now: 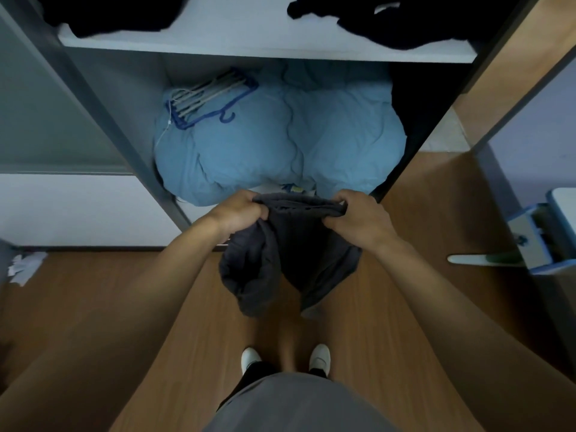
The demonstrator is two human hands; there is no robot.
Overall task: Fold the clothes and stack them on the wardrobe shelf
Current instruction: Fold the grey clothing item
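Gripping a dark grey crumpled cloth garment (290, 251) in left hand (238, 212) and right hand (361, 216), we face the white wardrobe shelf (249, 46), black clothes (405, 23) on it.

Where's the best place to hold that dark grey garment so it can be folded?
Along its top edge, one corner in each hand, coming from above. The dark grey garment hangs bunched below that stretched edge, which the left hand and right hand already pinch, so it can probably drape flat.

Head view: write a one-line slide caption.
Both hands, left hand and right hand, hold a dark grey garment by its top edge before the open wardrobe shelf.
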